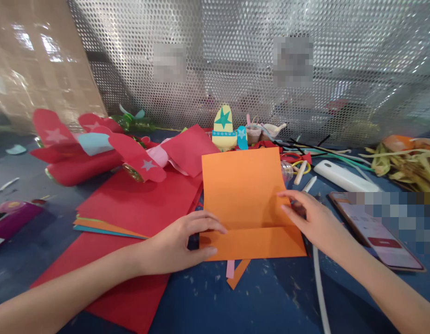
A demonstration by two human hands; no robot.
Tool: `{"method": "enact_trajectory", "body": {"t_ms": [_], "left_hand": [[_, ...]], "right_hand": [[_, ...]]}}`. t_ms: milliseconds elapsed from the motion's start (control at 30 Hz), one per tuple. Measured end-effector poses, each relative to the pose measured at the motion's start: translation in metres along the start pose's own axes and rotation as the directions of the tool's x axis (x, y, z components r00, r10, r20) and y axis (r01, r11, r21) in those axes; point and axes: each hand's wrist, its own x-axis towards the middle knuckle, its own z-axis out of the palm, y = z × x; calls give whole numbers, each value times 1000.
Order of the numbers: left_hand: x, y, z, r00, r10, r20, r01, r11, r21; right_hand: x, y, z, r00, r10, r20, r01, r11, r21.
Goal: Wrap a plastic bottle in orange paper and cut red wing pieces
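A sheet of orange paper stands partly upright, creased across, with its lower strip flat on the table. At the left end of that strip, my left hand holds it down, thumb near the edge and curved fingers by the crease. My right hand pinches the right edge of the raised part between thumb and fingers. From under the strip stick out a small pink paper piece and a narrow orange paper strip. Red paper sheets lie stacked beside my left hand, with orange and blue edges showing.
Red paper-covered toy planes stand at left, near a purple tool. A phone, a white bar-shaped object and a white cable lie at right. Behind are a yellow cutout with a star and a perforated metal panel.
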Motion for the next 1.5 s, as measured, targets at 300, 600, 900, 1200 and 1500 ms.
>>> {"method": "enact_trajectory", "body": {"t_ms": [300,600,900,1200,1500], "left_hand": [[3,-6,-1,985,-41,-166,59,993,102],[28,-4,-26,952,-7,-305,106,945,308],[104,-22,-43,988,-76,-136,119,932,343],[146,-38,-47,971,-222,91,218,975,52],[151,-46,-51,964,-231,129,236,971,-28]], "right_hand": [[0,7,-11,1000,3,-10,-7,941,-339],[-3,1,-29,980,150,133,-74,887,-457],[-1,5,-35,991,116,63,-61,825,-562],[1,38,-43,990,65,124,11,846,-533],[6,14,-44,987,136,86,-87,901,-425]]}}
